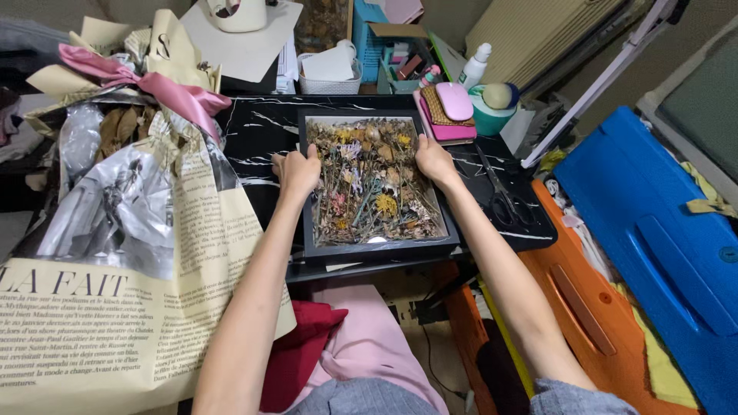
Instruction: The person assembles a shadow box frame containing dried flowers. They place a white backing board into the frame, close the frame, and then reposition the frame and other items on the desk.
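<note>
Soft, even indoor light fills the scene, bright enough to show colour everywhere, with no hard shadows. The black marble-patterned counter point(261, 127) carries a dull sheen, and a small white glare spot sits on the near edge of the shadow-box frame point(377, 250). Below the counter the space falls into deeper shade. The wide lens bends straight lines toward the edges; the forearms stretch long. Focus holds sharp around the frame, softer at the corners.

black frame point(377, 250), white-veined black marble table point(261, 127), pink ribbon point(165, 88), blue case point(653, 223).
</note>
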